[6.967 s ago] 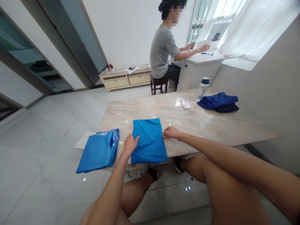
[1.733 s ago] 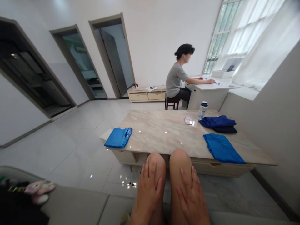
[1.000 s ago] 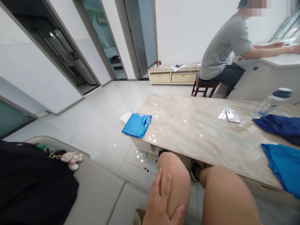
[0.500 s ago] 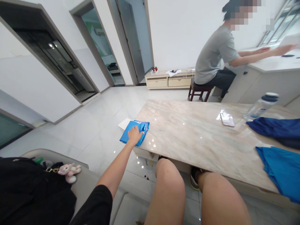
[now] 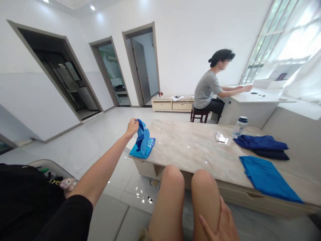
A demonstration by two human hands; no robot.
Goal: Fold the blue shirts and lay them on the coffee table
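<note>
My left hand (image 5: 131, 127) is stretched out to the marble table's (image 5: 190, 150) near left corner and pinches the top blue garment (image 5: 143, 142), lifting it off the blue pile (image 5: 138, 154) beneath. The lifted cloth hangs bunched, white lettering showing. My right hand (image 5: 220, 225) rests flat on my right knee at the bottom edge, holding nothing. A folded bright blue garment (image 5: 266, 178) lies at the table's right front, and two darker blue ones (image 5: 260, 145) are stacked behind it.
A water bottle (image 5: 239, 126) and a phone (image 5: 220, 136) stand on the table's far side. Another person (image 5: 209, 92) sits on a stool at a white desk by the window. A black bag (image 5: 22, 197) and a pink toy lie on the sofa at my left.
My left hand went from lying on the blue pile to lifting its top garment. The view has tilted up, and my right hand now shows on my knee.
</note>
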